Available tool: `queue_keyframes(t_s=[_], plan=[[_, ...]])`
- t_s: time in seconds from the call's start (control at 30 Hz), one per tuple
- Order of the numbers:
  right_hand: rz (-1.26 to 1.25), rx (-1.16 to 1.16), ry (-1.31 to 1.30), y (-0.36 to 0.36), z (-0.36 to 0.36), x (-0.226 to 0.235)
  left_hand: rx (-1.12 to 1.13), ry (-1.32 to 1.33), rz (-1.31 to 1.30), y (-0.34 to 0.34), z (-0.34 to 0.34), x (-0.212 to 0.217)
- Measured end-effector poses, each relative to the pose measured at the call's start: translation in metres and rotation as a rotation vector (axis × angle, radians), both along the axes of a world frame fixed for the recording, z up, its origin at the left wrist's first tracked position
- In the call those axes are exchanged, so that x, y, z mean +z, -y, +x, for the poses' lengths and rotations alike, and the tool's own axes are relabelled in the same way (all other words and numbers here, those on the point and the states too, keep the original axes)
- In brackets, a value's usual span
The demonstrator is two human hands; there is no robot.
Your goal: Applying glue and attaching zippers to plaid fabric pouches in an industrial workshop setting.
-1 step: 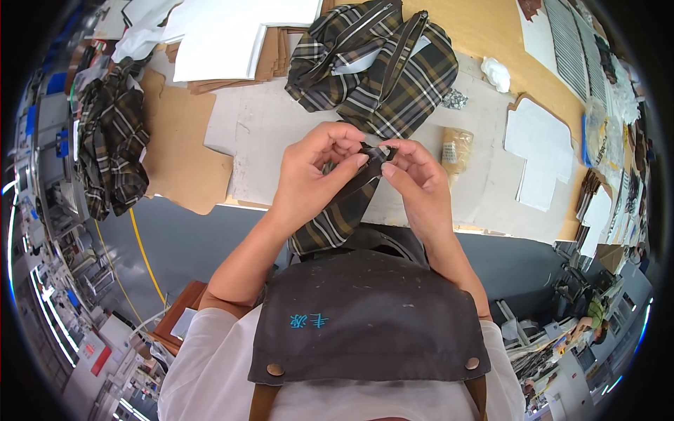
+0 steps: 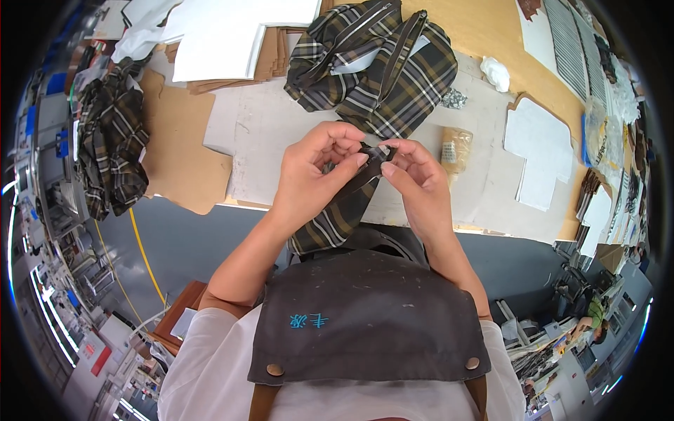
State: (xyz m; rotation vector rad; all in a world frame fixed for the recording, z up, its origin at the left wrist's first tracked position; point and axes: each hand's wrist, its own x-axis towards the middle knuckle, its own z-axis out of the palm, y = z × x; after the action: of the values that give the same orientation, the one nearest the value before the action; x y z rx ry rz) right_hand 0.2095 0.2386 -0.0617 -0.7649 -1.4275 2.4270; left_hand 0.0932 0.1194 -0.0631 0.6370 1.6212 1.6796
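Over the table's front edge, my left hand (image 2: pixel 319 168) pinches one side of a plaid fabric piece (image 2: pixel 333 223) in brown, black and white. A dark zipper (image 2: pixel 361 175) runs along it. My right hand (image 2: pixel 420 174) has thumb and forefinger closed on the zipper's upper end. The piece slants down toward my dark apron (image 2: pixel 365 316), where its lower end rests. Just beyond my fingers lies a heap of plaid pieces (image 2: pixel 414 88) with zippers. What is between my left fingertips is partly hidden.
White sheets (image 2: pixel 217 42) lie over brown board at the back left. Nearer on that side are a brown board (image 2: pixel 179 133) and more plaid cloth (image 2: pixel 116 140). To the right are a brown packet (image 2: pixel 456 149), a small bag of metal bits (image 2: pixel 454 99) and white pattern sheets (image 2: pixel 540 144).
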Motion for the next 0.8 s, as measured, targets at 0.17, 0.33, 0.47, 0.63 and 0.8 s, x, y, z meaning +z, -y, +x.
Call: queue_keyframes(t_s=[0.17,0.33,0.47,0.63,0.8], plan=[[-0.062,-0.025,0.060,-0.004,0.004,-0.007,0.017,0.179,-0.022,-0.005,0.005,0.001],[-0.164,-0.039,-0.004,-0.007,0.005,-0.012,0.033,0.256,-0.071,-0.009,0.004,0.003],[-0.290,-0.080,0.067,-0.010,0.001,-0.007,0.047,0.285,-0.081,-0.012,0.003,0.003],[0.036,-0.024,0.069,-0.002,0.002,-0.007,0.031,0.243,-0.087,-0.011,0.004,-0.003],[0.099,-0.035,0.229,-0.004,-0.001,-0.017,0.021,0.237,-0.035,-0.003,0.005,-0.012]])
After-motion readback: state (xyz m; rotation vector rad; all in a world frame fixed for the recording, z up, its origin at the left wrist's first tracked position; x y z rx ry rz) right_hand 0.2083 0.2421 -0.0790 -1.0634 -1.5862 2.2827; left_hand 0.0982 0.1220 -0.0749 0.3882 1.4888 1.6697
